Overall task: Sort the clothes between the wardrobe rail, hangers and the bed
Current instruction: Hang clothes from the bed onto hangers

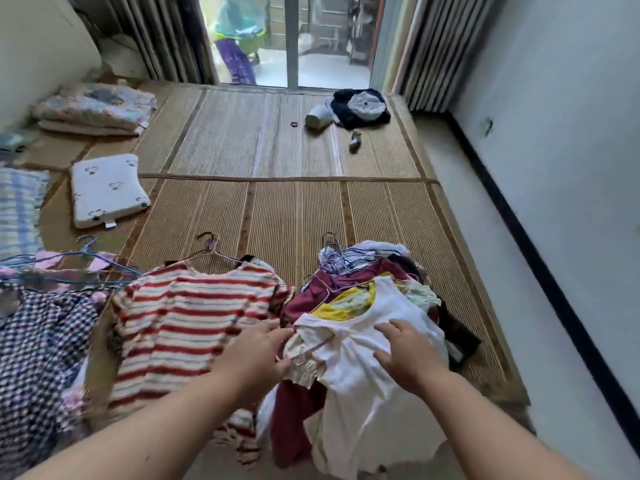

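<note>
A white top [367, 382] on a hanger lies on a pile of clothes with a maroon garment [346, 285] under it, at the near edge of the mat-covered bed [277, 209]. My left hand [258, 355] pinches the white top's left sleeve edge. My right hand [407, 355] lies flat on its chest, fingers spread. A red-and-cream striped top [183, 327] on a hanger lies to the left. Further left is a dark checked garment [38, 348] with blue wire hangers [86, 268] above it.
A white pillow [107, 192], a striped cloth [17, 209] and folded bedding [97, 109] lie at the left. A dark heap with a white item [360, 107] sits at the far right of the bed. A white wall [554, 133] runs along the right. A glass door [294, 39] is ahead.
</note>
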